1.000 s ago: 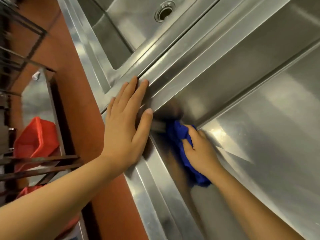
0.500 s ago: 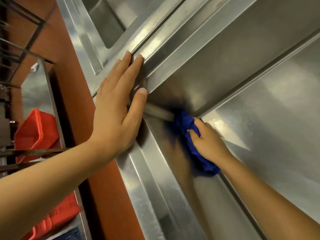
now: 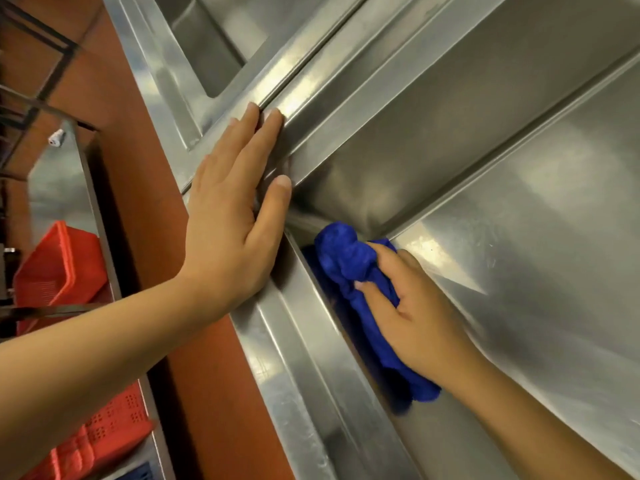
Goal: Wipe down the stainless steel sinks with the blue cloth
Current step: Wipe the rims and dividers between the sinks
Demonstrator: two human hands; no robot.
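Observation:
A bunched blue cloth (image 3: 349, 268) lies against the near-left inner wall of the big stainless steel sink (image 3: 519, 237), close to its corner. My right hand (image 3: 412, 306) grips the cloth, fingers curled over it, down inside the basin. My left hand (image 3: 235, 220) rests flat on the sink's rim (image 3: 304, 358) at the corner, fingers straight, fingertips reaching the ridge between the two basins. A second sink basin (image 3: 221, 39) shows at the top left.
A red-brown floor strip (image 3: 145, 168) runs along the left of the sink unit. Further left stand a steel shelf (image 3: 62, 174) and red plastic baskets (image 3: 59, 268), with a dark metal rack (image 3: 31, 81) above.
My right hand has dragged the blue cloth a little back toward me along the sink's inner wall. The view shifted, so the far basin's drain is out of frame. My left hand stays on the rim.

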